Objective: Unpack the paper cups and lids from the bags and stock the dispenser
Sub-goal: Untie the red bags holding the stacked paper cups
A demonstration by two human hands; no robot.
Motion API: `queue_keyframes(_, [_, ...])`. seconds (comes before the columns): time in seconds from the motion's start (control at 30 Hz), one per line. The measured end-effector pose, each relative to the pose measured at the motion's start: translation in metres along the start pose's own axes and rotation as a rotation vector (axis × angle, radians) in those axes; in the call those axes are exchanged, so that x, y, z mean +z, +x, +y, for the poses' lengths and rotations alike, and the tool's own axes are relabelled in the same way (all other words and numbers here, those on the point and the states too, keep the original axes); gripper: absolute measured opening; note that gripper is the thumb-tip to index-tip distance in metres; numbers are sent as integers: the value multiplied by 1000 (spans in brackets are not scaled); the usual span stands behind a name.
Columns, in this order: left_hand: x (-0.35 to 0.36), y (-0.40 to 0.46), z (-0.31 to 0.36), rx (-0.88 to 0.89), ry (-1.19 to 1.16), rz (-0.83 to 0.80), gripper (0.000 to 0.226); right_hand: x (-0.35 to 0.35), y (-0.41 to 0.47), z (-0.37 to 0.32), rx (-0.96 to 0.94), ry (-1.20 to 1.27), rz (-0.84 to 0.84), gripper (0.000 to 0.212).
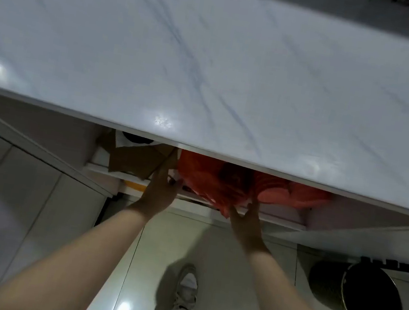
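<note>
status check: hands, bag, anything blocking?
Left hand and right hand both on the red bag, grip unclear. Bag on shelf under the countertop. Countertop edge overhangs it; cardboard alongside.

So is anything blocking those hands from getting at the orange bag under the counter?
Nothing visible does. The left hand and right hand are already at the orange bag on the shelf; the marble countertop only overhangs it, hiding the bag's top.

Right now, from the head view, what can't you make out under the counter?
- Red plastic bag: contents unseen; the white marble-look countertop cuts off its top.
- Left hand and right hand: fingertips hidden behind the bag, grip unclear.
- Brown cardboard: partly under the counter edge.
- Dispenser: out of view.
</note>
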State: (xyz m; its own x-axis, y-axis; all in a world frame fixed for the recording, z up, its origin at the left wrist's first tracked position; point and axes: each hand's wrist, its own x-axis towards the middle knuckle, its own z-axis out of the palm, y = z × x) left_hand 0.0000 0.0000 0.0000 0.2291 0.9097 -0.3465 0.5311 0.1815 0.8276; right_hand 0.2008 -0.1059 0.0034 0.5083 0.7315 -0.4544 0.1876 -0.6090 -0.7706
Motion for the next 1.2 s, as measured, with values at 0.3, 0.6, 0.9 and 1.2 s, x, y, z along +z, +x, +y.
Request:
queue_keyframes(0.3, [19,24,-4,-132,-334,-3,42,29,47,2,202,190,-37,74])
queue_keyframes(0.6, [26,6,5,-171,-254,-55,39,37,31,-6,193,20,21,34])
queue_keyframes(0.9, [5,-57,35,-190,-281,-14,30,18,-40,-35,54,72,49,15])
queue_keyframes(1.2, [-42,-153,72,-90,-322,96,22,-15,-147,-77,4,132,-44,28])
